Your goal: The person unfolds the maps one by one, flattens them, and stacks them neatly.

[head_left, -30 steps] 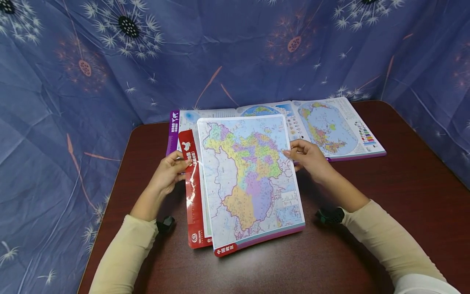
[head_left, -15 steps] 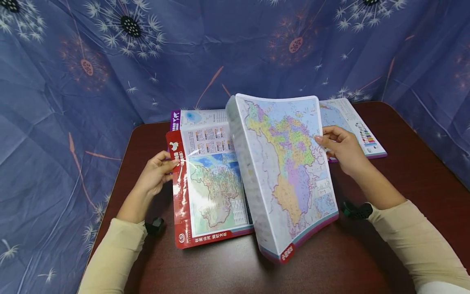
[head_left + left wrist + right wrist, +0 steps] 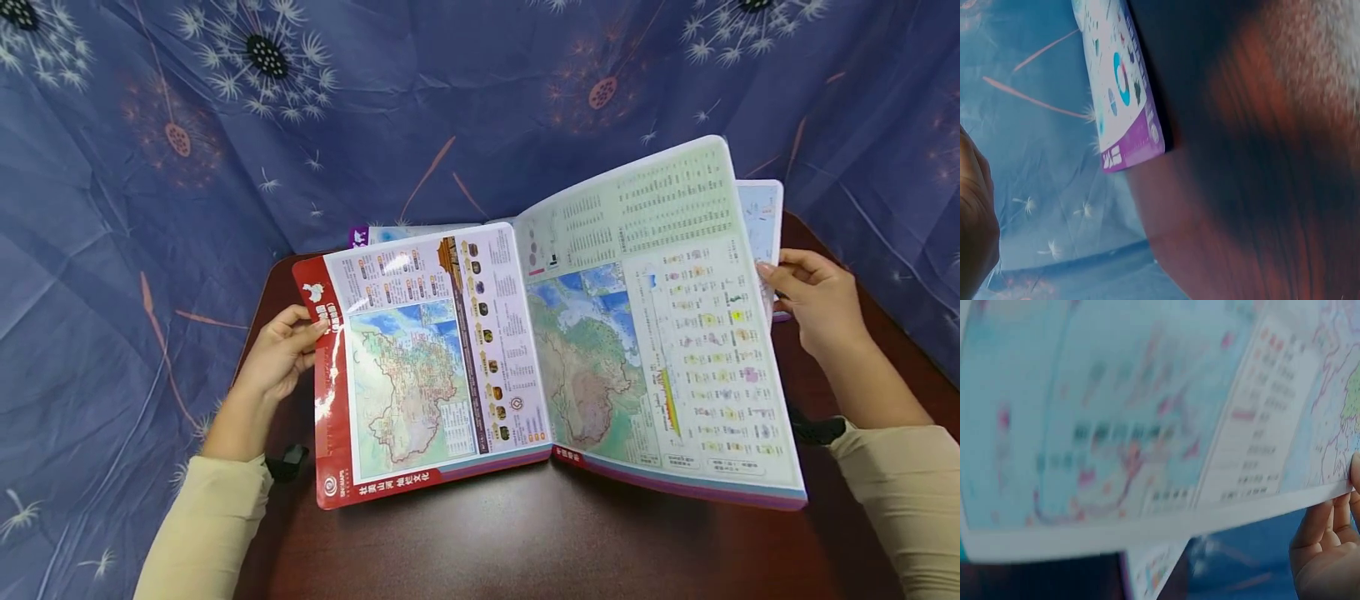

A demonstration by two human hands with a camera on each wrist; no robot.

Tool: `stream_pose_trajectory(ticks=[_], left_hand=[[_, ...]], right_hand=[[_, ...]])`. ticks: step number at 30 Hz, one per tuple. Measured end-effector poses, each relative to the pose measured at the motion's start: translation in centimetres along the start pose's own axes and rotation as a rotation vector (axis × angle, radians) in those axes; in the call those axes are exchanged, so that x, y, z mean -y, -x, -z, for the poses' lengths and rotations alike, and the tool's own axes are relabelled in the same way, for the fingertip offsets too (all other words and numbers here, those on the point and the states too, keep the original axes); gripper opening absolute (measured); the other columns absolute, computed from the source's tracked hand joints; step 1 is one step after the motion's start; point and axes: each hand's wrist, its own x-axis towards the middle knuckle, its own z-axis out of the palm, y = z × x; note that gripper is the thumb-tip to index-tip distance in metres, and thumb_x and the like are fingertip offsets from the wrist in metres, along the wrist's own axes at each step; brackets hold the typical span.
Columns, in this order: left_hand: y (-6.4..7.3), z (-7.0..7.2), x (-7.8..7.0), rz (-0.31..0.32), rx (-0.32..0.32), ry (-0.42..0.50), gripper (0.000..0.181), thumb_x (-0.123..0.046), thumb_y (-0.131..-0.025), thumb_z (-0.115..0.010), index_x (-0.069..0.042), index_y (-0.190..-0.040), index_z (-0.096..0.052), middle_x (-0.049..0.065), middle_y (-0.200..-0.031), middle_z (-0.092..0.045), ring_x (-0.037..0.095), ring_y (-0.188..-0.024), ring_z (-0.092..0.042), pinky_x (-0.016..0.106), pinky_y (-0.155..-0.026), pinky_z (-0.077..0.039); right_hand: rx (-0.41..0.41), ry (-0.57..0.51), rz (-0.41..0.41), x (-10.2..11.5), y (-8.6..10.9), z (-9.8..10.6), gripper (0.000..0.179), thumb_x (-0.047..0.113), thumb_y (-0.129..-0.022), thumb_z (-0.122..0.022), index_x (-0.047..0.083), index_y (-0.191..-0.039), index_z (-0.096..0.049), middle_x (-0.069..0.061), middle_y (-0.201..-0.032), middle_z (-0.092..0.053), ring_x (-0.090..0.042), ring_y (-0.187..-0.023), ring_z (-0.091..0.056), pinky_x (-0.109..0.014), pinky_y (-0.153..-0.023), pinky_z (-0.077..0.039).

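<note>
A folding laminated map with a red strip down its left edge is spread between both hands in the head view. My left hand pinches that red left edge. On the other side, my right hand pinches the edge of a rear panel, which shows behind the raised front right panel. The right wrist view shows this pale blue panel up close, with the fingers and thumb at its border. Only part of the left hand shows in the left wrist view.
Behind it lies a second map with a purple edge, mostly covered; its purple corner shows in the left wrist view. Both are over a dark brown table. A blue dandelion-print curtain hangs at the back and sides.
My right hand has moved far to the right, pulling the folded panels apart, so the map now spreads wide. The left hand has shifted slightly left with the red edge.
</note>
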Motion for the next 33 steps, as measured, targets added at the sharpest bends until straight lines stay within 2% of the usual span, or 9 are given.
stream_pose_trajectory(ticks=[3, 9, 12, 17, 20, 22, 26, 29, 33], left_hand=[[0.1, -0.1, 0.4, -0.048, 0.005, -0.003, 0.023, 0.01, -0.09, -0.042, -0.007, -0.083, -0.056, 0.006, -0.074, -0.062, 0.013, -0.059, -0.062, 0.025, -0.049, -0.052], [0.4, -0.6, 0.4, -0.073, -0.045, -0.021, 0.022, 0.009, -0.09, -0.044, -0.007, -0.082, -0.057, 0.005, -0.072, -0.061, 0.012, -0.057, -0.061, 0.024, -0.046, -0.051], [0.5, -0.9, 0.5, -0.073, -0.076, -0.035, 0.022, 0.009, -0.09, -0.045, -0.007, -0.081, -0.057, 0.005, -0.071, -0.062, 0.012, -0.056, -0.061, 0.024, -0.046, -0.05], [0.8, -1.3, 0.6, -0.074, -0.107, -0.04, 0.024, 0.009, -0.09, -0.042, -0.007, -0.083, -0.058, 0.006, -0.073, -0.063, 0.013, -0.057, -0.063, 0.025, -0.048, -0.051], [1.0, -1.1, 0.7, -0.064, -0.106, -0.044, 0.024, 0.01, -0.09, -0.042, -0.007, -0.083, -0.058, 0.006, -0.074, -0.063, 0.014, -0.057, -0.063, 0.025, -0.048, -0.051], [1.1, -0.9, 0.8, -0.05, -0.107, -0.055, 0.023, 0.01, -0.09, -0.043, -0.007, -0.083, -0.057, 0.005, -0.073, -0.063, 0.013, -0.057, -0.062, 0.026, -0.048, -0.052], [1.3, -0.4, 1.3, -0.013, -0.131, -0.098, 0.022, 0.008, -0.09, -0.046, -0.009, -0.08, -0.056, 0.002, -0.068, -0.06, 0.008, -0.054, -0.057, 0.024, -0.047, -0.051], [1.2, -0.2, 1.7, 0.02, -0.167, -0.139, 0.022, 0.006, -0.089, -0.049, -0.01, -0.079, -0.059, 0.0, -0.067, -0.061, 0.006, -0.053, -0.056, 0.022, -0.046, -0.05], [0.5, 0.0, 2.1, 0.078, -0.237, -0.225, 0.014, 0.001, -0.087, -0.056, -0.01, -0.08, -0.061, -0.001, -0.07, -0.064, 0.007, -0.057, -0.06, 0.02, -0.047, -0.049]], right_hand=[[-0.083, 0.039, -0.032, -1.1, -1.1, 2.7, 0.022, 0.012, -0.076, -0.072, 0.013, -0.097, -0.066, 0.005, -0.077, -0.063, -0.007, -0.058, -0.056, -0.017, -0.046, -0.044], [-0.222, 0.103, -0.128, -3.5, -4.4, 6.8, 0.03, 0.024, -0.068, -0.076, 0.02, -0.096, -0.066, 0.011, -0.077, -0.06, -0.003, -0.059, -0.052, -0.015, -0.045, -0.04], [-0.278, 0.064, -0.131, -5.2, -6.4, 8.5, 0.029, 0.021, -0.068, -0.076, 0.019, -0.095, -0.067, 0.01, -0.079, -0.06, -0.003, -0.06, -0.052, -0.015, -0.045, -0.04], [-0.304, -0.001, -0.124, -7.2, -9.8, 11.7, 0.032, 0.017, -0.066, -0.079, 0.015, -0.096, -0.069, 0.009, -0.08, -0.063, -0.003, -0.059, -0.056, -0.016, -0.042, -0.042], [-0.294, 0.089, -0.146, -7.8, -10.5, 12.9, 0.035, 0.024, -0.065, -0.078, 0.019, -0.098, -0.068, 0.011, -0.078, -0.062, -0.002, -0.056, -0.056, -0.019, -0.036, -0.042], [-0.292, 0.14, -0.161, -7.8, -10.3, 13.1, 0.036, 0.027, -0.064, -0.078, 0.02, -0.098, -0.068, 0.012, -0.076, -0.061, -0.002, -0.054, -0.055, -0.02, -0.034, -0.04], [-0.285, 0.257, -0.175, -7.5, -9.7, 12.4, 0.025, 0.031, -0.066, -0.076, 0.026, -0.089, -0.067, 0.017, -0.069, -0.059, 0.0, -0.052, -0.053, -0.019, -0.034, -0.04], [-0.298, 0.324, -0.183, -7.1, -9.3, 11.5, 0.017, 0.031, -0.069, -0.074, 0.029, -0.083, -0.065, 0.02, -0.064, -0.057, 0.002, -0.05, -0.052, -0.017, -0.037, -0.04], [-0.31, 0.388, -0.191, -6.8, -9.3, 10.7, 0.012, 0.031, -0.073, -0.072, 0.032, -0.078, -0.061, 0.022, -0.06, -0.054, 0.003, -0.046, -0.05, -0.016, -0.037, -0.039]])
